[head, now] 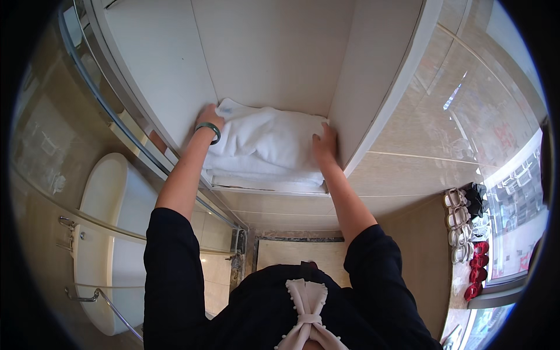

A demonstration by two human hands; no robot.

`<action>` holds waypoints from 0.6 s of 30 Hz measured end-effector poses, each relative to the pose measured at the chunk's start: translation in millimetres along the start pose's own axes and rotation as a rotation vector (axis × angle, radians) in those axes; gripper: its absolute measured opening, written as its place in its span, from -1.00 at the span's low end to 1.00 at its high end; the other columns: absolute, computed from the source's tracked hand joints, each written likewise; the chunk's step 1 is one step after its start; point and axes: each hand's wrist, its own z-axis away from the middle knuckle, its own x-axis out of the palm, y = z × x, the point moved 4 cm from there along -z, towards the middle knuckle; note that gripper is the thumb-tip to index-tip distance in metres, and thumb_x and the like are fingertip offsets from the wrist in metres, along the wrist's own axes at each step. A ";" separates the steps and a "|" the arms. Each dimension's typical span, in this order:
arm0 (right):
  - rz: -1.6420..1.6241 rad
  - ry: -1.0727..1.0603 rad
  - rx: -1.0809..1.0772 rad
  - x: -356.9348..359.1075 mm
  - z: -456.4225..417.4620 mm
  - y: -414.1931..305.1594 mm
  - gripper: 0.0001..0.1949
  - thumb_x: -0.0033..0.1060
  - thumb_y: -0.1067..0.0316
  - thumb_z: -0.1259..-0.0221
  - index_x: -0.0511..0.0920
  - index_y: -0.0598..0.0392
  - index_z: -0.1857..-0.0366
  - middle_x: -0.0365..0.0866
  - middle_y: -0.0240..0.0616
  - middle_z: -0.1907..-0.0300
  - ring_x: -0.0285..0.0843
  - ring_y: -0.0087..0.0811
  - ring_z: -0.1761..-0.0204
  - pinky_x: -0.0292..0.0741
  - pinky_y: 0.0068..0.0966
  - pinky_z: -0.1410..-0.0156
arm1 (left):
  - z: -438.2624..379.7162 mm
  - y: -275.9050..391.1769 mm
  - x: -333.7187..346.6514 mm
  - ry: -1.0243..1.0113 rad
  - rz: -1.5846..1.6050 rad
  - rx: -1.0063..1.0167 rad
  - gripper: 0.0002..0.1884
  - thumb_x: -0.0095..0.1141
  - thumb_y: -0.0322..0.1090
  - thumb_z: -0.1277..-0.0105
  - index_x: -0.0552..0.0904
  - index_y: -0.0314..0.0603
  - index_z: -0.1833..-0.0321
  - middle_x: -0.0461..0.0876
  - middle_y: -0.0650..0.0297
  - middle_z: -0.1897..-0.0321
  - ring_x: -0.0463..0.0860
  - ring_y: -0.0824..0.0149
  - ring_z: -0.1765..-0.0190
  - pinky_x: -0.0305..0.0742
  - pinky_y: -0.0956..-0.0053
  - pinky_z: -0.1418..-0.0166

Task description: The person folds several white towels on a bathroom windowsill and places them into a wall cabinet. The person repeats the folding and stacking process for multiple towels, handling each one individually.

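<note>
A stack of folded white towels (267,135) lies on the bottom board of a white wall niche (275,52). The top towel is wrinkled, and a faint mark shows at its far left corner. My left hand (211,117), with a dark green bangle (211,130) at the wrist, rests against the left side of the stack. At the right side, my right hand (325,142) stands between the towels and the niche wall, its thumb and fingers apart. Both hands touch the stack's edges; part of the fingers is hidden.
A glass panel edge (105,105) runs along the left, with a white bathtub (103,245) and a metal faucet (83,295) beyond it. Several pairs of shoes (459,218) line the window sill at right. Beige tiles (393,170) cover the wall beside the niche.
</note>
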 end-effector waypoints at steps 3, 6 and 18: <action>0.119 0.170 -0.287 -16.9 -1.8 -21.2 -0.64 0.08 0.48 -0.25 0.49 0.07 -0.15 0.18 -0.03 -0.43 0.35 0.02 -0.33 0.36 -0.21 -0.39 | 18.9 30.8 -21.1 0.255 0.128 0.074 -0.58 0.14 -0.30 -0.31 0.46 -0.09 -0.23 0.52 -0.07 -0.19 0.59 -0.06 -0.14 0.50 0.16 -0.22; 0.259 0.090 -0.246 -23.4 0.5 -46.4 -0.68 0.08 0.53 -0.24 0.54 0.03 -0.07 0.11 -0.11 -0.47 0.42 0.01 -0.27 0.45 -0.20 -0.31 | 22.3 25.4 -18.0 0.311 -0.080 0.165 -0.63 0.03 -0.38 -0.36 0.45 -0.03 -0.22 0.50 -0.03 -0.12 0.67 -0.05 0.00 0.59 0.13 -0.08; 0.559 0.139 -0.515 8.1 20.2 -64.8 -0.59 0.17 0.31 -0.27 0.46 -0.03 -0.21 0.16 -0.06 -0.45 0.13 -0.03 -0.46 0.17 -0.04 -0.48 | 64.1 70.1 14.5 0.257 -0.288 0.442 -0.53 -0.02 -0.12 -0.42 0.44 -0.10 -0.34 0.35 0.03 -0.39 0.29 0.02 -0.44 0.22 -0.01 -0.39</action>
